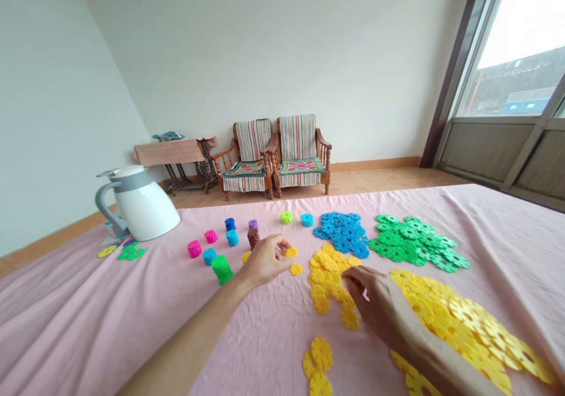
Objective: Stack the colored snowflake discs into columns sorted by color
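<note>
My left hand point(268, 259) pinches a yellow notched plastic disc point(291, 252) between thumb and fingers, just above the cloth. Another yellow disc point(296, 269) lies flat right under it. My right hand point(371, 295) is at the right side of a small yellow disc pile point(325, 275), fingers curled and tips together; whatever they grip is hidden. Left of my left hand stand short stacks of discs: a brown stack point(253, 239), a green stack point(221, 270), a light blue stack point(232, 238) and several others. A yellow piece point(246, 258) is partly behind my left hand.
A blue disc pile point(342, 231) and a green disc pile point(417, 241) lie farther back. A large yellow pile point(468, 319) spreads at right. Loose yellow discs point(321, 353) lie near the front. A white jug point(145, 205) stands left on the pink cloth point(265, 349).
</note>
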A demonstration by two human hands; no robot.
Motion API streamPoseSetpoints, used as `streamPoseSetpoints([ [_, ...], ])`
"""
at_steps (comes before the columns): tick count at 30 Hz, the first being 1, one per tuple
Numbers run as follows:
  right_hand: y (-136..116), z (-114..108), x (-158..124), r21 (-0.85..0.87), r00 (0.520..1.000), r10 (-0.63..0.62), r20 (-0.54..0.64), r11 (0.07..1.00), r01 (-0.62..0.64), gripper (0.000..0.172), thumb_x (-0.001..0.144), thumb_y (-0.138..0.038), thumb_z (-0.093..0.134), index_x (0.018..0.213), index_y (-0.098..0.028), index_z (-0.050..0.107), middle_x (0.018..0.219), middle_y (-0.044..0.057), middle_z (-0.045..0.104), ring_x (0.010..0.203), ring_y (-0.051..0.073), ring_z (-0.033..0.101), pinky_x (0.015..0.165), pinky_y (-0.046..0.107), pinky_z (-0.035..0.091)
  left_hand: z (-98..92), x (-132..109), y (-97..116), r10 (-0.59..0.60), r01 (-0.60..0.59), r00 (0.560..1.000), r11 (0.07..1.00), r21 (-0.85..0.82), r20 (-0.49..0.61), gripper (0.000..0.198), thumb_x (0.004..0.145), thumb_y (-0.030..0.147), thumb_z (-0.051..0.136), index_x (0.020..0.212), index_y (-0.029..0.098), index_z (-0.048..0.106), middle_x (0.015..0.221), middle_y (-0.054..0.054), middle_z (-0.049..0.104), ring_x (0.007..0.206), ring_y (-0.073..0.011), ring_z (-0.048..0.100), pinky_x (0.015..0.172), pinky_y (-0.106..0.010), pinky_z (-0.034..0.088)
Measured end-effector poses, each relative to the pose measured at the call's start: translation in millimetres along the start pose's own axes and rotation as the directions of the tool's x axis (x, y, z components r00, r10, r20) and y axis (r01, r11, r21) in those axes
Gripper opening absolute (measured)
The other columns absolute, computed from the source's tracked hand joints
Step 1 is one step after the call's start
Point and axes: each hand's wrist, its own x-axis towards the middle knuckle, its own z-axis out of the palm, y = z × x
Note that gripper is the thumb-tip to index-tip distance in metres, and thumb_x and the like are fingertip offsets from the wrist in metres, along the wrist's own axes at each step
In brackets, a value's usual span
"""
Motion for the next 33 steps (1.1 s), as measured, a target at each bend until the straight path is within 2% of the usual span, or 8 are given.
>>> streamPoseSetpoints([
  [4, 1, 1, 0, 0.001, 1.0, -0.002, 0.009, 1.0, 0.002, 0.026, 0.089, -0.023, 0.037, 0.077, -0.02, 0.061, 0.068, 0.001, 0.061, 0.063, 0.016, 0.055, 0.059, 0.025, 0.035, 8.7, 18, -9, -0.021, 0.036, 0.99, 0.993, 0.109, -0.141, 0.014, 0.066, 0.012, 0.062, 0.08, 0.015, 0.059, 0.086, -0.004, 0.062, 0.077, -0.0164, 0.059, 0.072, -0.027, 0.045],
  [7, 2, 2, 0, 0.0, 1.0, 0.001, 0.017, 1.0, -0.001, 0.026, 0.089, -0.023, 0.037, 0.077, -0.02, 0.061, 0.068, 0.001, 0.06, 0.063, 0.016, 0.055, 0.059, 0.025, 0.035, 14.9, 28, -15, -0.03, 0.063, 0.983, 0.983, 0.175, -0.183, 0.014, 0.065, 0.011, 0.064, 0.076, 0.016, 0.058, 0.085, -0.004, 0.062, 0.087, -0.0201, 0.058, 0.078, -0.029, 0.043],
  [17, 1, 2, 0, 0.007, 1.0, 0.006, 0.027, 1.0, -0.006, 0.026, 0.09, -0.025, 0.037, 0.078, -0.02, 0.061, 0.067, 0.001, 0.059, 0.062, 0.016, 0.054, 0.059, 0.026, 0.034, 17.7, 28, -20, -0.025, 0.059, 0.992, 0.961, 0.269, -0.127, 0.012, 0.067, 0.013, 0.063, 0.078, 0.016, 0.062, 0.085, -0.005, 0.063, 0.084, -0.0206, 0.06, 0.073, -0.028, 0.045],
  [22, 2, 2, 0, 0.006, 0.999, 0.009, 0.031, 1.0, -0.009, 0.027, 0.09, -0.025, 0.037, 0.078, -0.02, 0.061, 0.067, 0.001, 0.058, 0.062, 0.016, 0.053, 0.058, 0.026, 0.034, 13.6, 18, -16, 0.007, 0.031, 0.99, 0.962, 0.27, -0.138, 0.02, 0.07, 0.011, 0.06, 0.09, 0.017, 0.062, 0.093, -0.005, 0.062, 0.089, -0.0189, 0.059, 0.079, -0.027, 0.044],
  [25, 2, 4, 0, 0.003, 0.999, 0.006, 0.036, 1.0, -0.006, 0.026, 0.09, -0.025, 0.038, 0.078, -0.02, 0.06, 0.067, 0.001, 0.058, 0.063, 0.016, 0.053, 0.059, 0.026, 0.034, 15.1, 6, -9, 0.062, -0.04, 0.995, 0.964, 0.262, -0.077, 0.014, 0.072, 0.011, 0.057, 0.083, 0.018, 0.062, 0.089, -0.003, 0.061, 0.083, -0.0165, 0.06, 0.073, -0.025, 0.044],
  [28, 3, 5, -1, -0.004, 0.999, -0.001, 0.037, 1.0, 0.001, 0.027, 0.09, -0.024, 0.037, 0.078, -0.02, 0.06, 0.068, 0.001, 0.059, 0.063, 0.016, 0.053, 0.059, 0.026, 0.034, 21.6, -5, -6, 0.104, -0.103, 0.994, 0.96, 0.26, 0.009, 0.002, 0.071, 0.017, 0.061, 0.074, 0.018, 0.062, 0.082, -0.002, 0.06, 0.075, -0.0166, 0.059, 0.067, -0.025, 0.043],
  [33, 3, 5, -1, -0.012, 0.999, 0.011, 0.048, 1.0, -0.011, 0.027, 0.09, -0.025, 0.037, 0.079, -0.02, 0.061, 0.067, 0.001, 0.058, 0.062, 0.016, 0.053, 0.058, 0.026, 0.034, 33.9, -11, -8, 0.109, -0.114, 0.993, 0.958, 0.263, 0.034, 0.003, 0.072, 0.017, 0.059, 0.074, 0.018, 0.061, 0.083, -0.003, 0.06, 0.079, -0.0178, 0.059, 0.068, -0.025, 0.042],
])
